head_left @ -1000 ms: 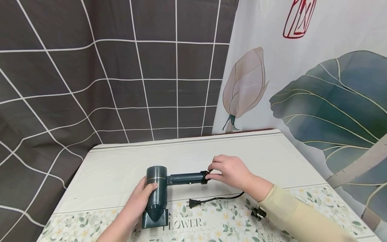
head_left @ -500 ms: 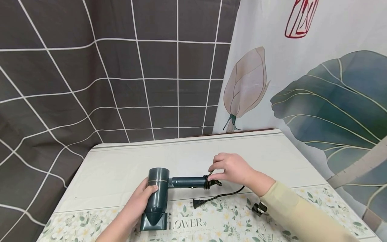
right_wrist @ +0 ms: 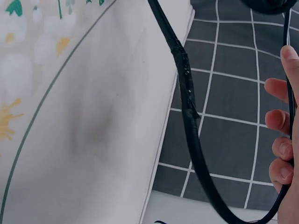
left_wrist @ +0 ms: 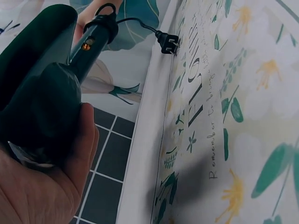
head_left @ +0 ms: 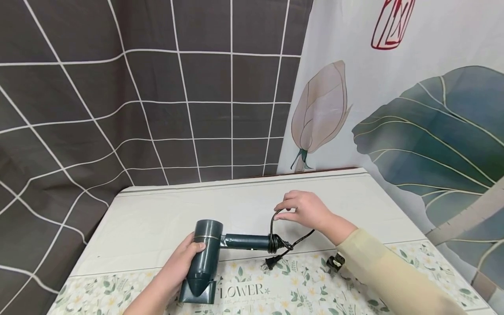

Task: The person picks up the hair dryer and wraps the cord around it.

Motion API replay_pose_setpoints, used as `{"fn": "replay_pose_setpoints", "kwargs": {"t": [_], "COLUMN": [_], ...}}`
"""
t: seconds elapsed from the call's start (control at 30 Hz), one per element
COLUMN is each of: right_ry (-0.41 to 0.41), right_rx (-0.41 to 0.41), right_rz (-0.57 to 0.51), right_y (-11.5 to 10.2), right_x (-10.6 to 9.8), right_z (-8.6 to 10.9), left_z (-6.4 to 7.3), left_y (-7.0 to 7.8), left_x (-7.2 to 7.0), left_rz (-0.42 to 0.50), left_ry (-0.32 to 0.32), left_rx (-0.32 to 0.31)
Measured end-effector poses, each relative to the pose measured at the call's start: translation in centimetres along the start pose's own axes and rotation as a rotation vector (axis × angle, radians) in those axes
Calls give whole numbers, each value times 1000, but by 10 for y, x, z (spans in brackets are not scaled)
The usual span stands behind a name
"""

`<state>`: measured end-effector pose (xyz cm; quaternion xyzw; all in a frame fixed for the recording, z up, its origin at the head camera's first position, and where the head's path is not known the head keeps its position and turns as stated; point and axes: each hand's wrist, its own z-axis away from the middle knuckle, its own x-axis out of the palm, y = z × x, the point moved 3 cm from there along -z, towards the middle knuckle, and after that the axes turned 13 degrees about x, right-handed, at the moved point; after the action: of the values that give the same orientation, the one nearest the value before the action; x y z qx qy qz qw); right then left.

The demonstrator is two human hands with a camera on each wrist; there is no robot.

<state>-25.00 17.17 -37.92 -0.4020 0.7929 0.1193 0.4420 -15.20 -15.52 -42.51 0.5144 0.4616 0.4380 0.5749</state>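
A dark green hair dryer [head_left: 208, 251] lies across my left hand [head_left: 179, 262], which grips its barrel with the thumb over the top. Its handle [head_left: 248, 242] points right, and the black power cord [head_left: 271, 223] is wound in several turns round the handle's end. My right hand [head_left: 307, 212] pinches a stretch of that cord above and right of the handle. In the right wrist view, the cord [right_wrist: 189, 98] hangs in a wide loop from the fingers. The two-pin plug [head_left: 271, 262] dangles just below the coils. The left wrist view shows the dryer's nozzle end [left_wrist: 37, 84] close up.
The table carries a white cover [head_left: 165, 223] with a flower-printed front band [head_left: 315, 288]. A small black device [head_left: 336, 262] sits beside the right sleeve. Behind stand a dark grid-patterned curtain [head_left: 204, 122] and a white curtain with lotus prints [head_left: 323, 35].
My right hand has lifted up from the handle's end, drawing a loop of cord loose. The plug has shifted right, towards the coils. The dryer has moved slightly down and right in the left hand.
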Motion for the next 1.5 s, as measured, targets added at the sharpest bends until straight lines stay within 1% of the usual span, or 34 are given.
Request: {"fn": "replay_pose_setpoints", "kwargs": {"t": [0.07, 0.23, 0.37, 0.57, 0.67, 0.8, 0.87, 0.97, 1.1, 1.33, 1.5], "right_ry": [-11, -54, -95, -128, -144, -193, -218, -234, -232, -216, -193], "right_rx": [21, 90, 131, 144, 164, 210, 230, 249, 265, 247, 239], "right_rz": [-11, -19, -19, -4, 0, -19, -30, -38, -50, -38, -28], "right_y": [3, 6, 7, 4, 3, 3, 3, 2, 1, -8, -10], "right_x": [1, 3, 5, 9, 11, 16, 19, 22, 25, 27, 29], "right_z": [-1, -3, -4, -6, -7, -5, -3, -1, 1, 6, 7], "left_z": [0, 1, 1, 2, 2, 2, 2, 2, 4, 7, 8], "left_y": [0, -1, -2, -2, -2, -1, -1, -1, 2, 10, 12], "left_x": [0, 0, -1, -1, -2, -2, -1, 0, 2, 8, 9], "left_rz": [17, 45, 40, 40, 48, 66, 68, 70, 84, 161, 166], "left_ry": [-20, -70, -80, -89, -77, -60, -54, -46, -26, 27, 57], "left_rx": [-1, 17, 28, 29, 22, 13, 16, 26, 34, 5, 0]}}
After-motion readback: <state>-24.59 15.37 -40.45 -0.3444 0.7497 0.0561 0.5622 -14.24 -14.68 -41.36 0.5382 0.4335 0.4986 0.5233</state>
